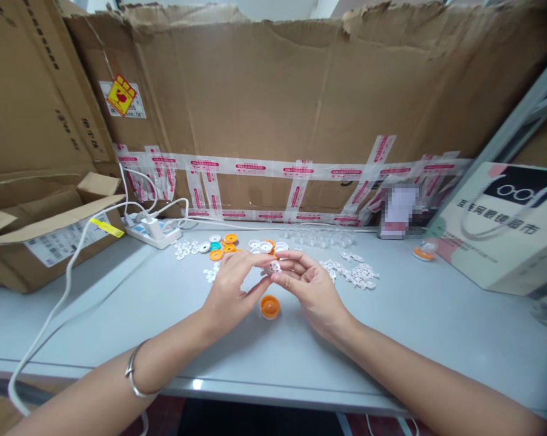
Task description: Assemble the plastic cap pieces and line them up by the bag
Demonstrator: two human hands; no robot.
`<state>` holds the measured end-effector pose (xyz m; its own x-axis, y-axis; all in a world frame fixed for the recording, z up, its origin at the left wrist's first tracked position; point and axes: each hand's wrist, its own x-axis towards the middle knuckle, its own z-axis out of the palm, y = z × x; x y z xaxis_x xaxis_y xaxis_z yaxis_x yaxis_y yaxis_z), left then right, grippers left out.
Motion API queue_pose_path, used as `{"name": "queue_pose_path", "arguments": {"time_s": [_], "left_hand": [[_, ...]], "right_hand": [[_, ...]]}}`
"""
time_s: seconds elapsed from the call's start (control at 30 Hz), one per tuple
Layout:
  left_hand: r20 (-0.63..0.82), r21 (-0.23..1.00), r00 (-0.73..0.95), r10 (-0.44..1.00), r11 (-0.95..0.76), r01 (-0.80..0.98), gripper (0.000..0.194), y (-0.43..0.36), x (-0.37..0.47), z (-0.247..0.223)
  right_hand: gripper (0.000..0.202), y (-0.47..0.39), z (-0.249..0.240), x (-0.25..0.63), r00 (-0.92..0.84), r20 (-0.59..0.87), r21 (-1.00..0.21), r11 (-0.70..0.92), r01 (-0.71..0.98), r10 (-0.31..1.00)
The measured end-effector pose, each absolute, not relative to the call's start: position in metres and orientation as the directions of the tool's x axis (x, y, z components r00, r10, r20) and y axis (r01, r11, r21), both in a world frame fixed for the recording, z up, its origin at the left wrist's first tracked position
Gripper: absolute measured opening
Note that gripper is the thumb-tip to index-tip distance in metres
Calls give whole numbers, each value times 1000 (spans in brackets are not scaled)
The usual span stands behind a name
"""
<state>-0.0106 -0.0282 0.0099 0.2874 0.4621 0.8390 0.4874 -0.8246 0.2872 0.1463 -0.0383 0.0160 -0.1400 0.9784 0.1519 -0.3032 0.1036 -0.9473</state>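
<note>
Between my two hands, above the table, is a small white piece with dark spots (pixel 274 266). My left hand (pixel 234 281) pinches it from the left with thumb and index finger, and a silver bangle circles that wrist. My right hand (pixel 312 287) grips the same piece from the right, fingers curled around it. Just below the hands a round orange part (pixel 270 307) rests on the table. More spotted white pieces (pixel 357 274) lie to the right of my right hand. Orange discs (pixel 229 240) and white discs (pixel 265 247) lie behind the hands.
Clear plastic cups (pixel 321 237) line the back of the table (pixel 132 339). A power strip (pixel 157 233) with white cables is at the left, beside an open cardboard box (pixel 50 236). A blurred phone (pixel 399 212) and a printed carton (pixel 495 227) stand at the right.
</note>
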Motion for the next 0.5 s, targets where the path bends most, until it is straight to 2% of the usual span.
{"name": "queue_pose_path", "arguments": {"time_s": [0.17, 0.3, 0.4, 0.5], "left_hand": [[837, 277, 298, 459, -825, 493, 21, -27, -9, 7], [812, 321, 294, 504, -807, 496, 28, -27, -14, 12], [684, 424, 385, 619, -767, 481, 34, -25, -22, 18], [460, 493, 542, 703, -710, 502, 45, -23, -29, 18]], "right_hand": [[33, -38, 16, 146, -140, 147, -952, 101, -290, 979], [35, -34, 21, 153, -108, 111, -947, 72, -312, 988], [38, -28, 25, 161, -79, 57, -937, 26, -349, 995], [35, -22, 25, 167, -55, 23, -930, 1, -367, 998]]}}
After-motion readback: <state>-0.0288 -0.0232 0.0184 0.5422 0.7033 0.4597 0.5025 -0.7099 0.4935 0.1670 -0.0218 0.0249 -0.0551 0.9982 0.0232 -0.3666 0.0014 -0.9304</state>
